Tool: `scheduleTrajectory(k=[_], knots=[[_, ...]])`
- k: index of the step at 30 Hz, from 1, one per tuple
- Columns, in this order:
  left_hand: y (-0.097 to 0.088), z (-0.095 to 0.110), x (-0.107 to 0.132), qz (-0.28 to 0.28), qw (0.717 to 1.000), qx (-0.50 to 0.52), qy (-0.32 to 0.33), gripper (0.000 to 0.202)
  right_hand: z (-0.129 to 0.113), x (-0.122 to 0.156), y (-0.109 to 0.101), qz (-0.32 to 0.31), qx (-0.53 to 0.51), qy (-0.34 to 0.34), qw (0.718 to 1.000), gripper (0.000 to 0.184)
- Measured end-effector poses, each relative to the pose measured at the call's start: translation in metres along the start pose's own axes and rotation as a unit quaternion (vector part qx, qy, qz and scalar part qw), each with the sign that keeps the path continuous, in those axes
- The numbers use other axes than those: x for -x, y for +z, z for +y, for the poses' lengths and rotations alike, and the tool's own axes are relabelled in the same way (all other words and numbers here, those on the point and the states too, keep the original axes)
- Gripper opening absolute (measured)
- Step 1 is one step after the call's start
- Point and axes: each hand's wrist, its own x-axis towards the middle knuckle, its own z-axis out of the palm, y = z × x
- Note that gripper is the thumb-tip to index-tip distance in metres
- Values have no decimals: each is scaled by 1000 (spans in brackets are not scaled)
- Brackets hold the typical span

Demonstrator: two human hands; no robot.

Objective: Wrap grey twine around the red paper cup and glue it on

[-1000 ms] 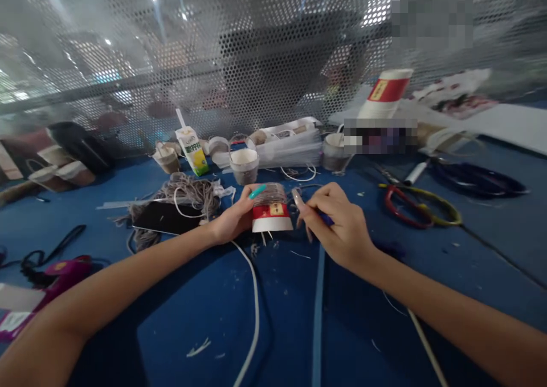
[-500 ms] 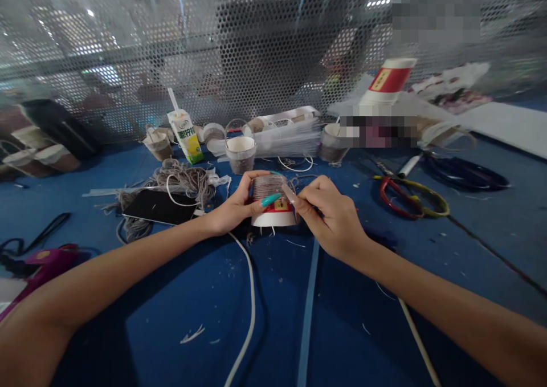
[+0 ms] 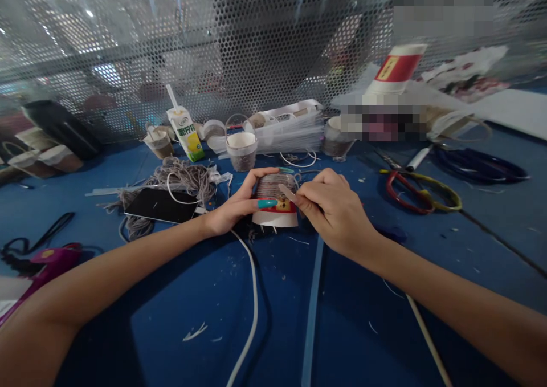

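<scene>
A paper cup [image 3: 276, 220] stands upside down, its upper part wound with grey cord [image 3: 270, 186] above a red and yellow printed band. My left hand [image 3: 234, 207] is closed round the cup from the left, a teal thumbnail across its front. At the cup's right side my right hand [image 3: 335, 207] has its fingers pinched together. Grey cord runs from the cup's top into that hand; the grip itself is partly hidden. A pale, pointed tip, seemingly a long thumbnail, reaches from the right hand to the windings.
Behind stand a cord-wrapped cup with a handle [image 3: 241, 150] and a drink carton [image 3: 187, 133]. Left lie a grey cord bundle [image 3: 188, 179] and a phone [image 3: 160, 204]. Scissors [image 3: 408, 192] and a dark blue coil [image 3: 478, 166] lie right. A white cable [image 3: 255, 296] crosses the front.
The right hand's pale tip has shifted slightly down over the cup's front. The left thumb has flattened lower against the cup. The view has moved a little.
</scene>
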Motion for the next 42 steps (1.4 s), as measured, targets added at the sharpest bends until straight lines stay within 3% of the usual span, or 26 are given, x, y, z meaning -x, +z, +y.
scheduleTrajectory(k=[7,25,38,42], knots=[[-1,0,1,-1,999,-53,11,48,-1,-1,-3,-7,47,-24,999,40],[0,-2,-1,40,997,-60,-10,42,-1,-1,-3,-32,14,-22,999,45],[10,7,-3,75,997,-6,-17,47,0,-2,0,-25,15,11,1000,49],[8,4,-1,51,998,-28,-4,45,-1,-2,0,-13,22,9,1000,46]])
